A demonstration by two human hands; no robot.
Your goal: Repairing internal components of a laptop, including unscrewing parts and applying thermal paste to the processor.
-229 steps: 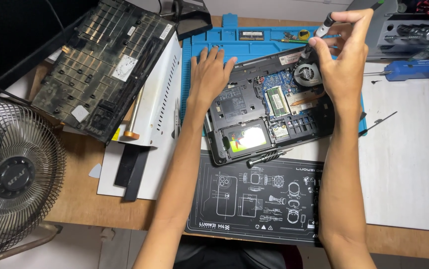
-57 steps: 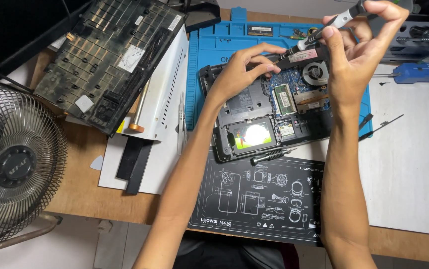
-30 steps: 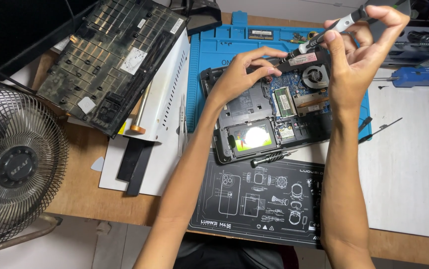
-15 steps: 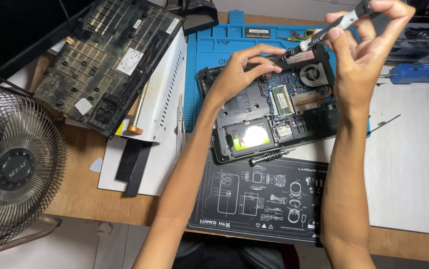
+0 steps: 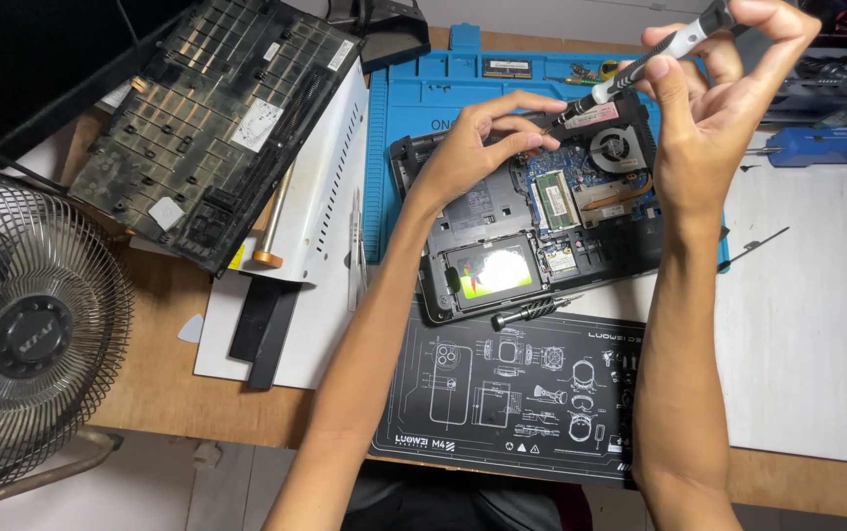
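Note:
An opened laptop base (image 5: 502,211) lies bottom up on a blue work mat (image 5: 413,108), its circuit board, round fan (image 5: 620,150) and memory stick exposed. My right hand (image 5: 718,93) grips a slim grey-and-black screwdriver (image 5: 640,67), its tip pointing down-left at the laptop's far edge. My left hand (image 5: 487,143) rests on the laptop, fingertips pinched right at the screwdriver's tip; whatever they hold is too small to see. A second black screwdriver (image 5: 536,312) lies loose by the laptop's near edge.
A removed black laptop cover (image 5: 217,118) leans on a white panel (image 5: 325,197) at left. A desk fan (image 5: 30,334) stands at the far left. A black printed mat (image 5: 502,403) lies near me, a white sheet (image 5: 807,324) at right, a blue tool (image 5: 821,147) far right.
My right hand has tilted the screwdriver and brought its tip toward my left fingertips at the laptop's far edge. The left hand moved from flat on the laptop to pinching there.

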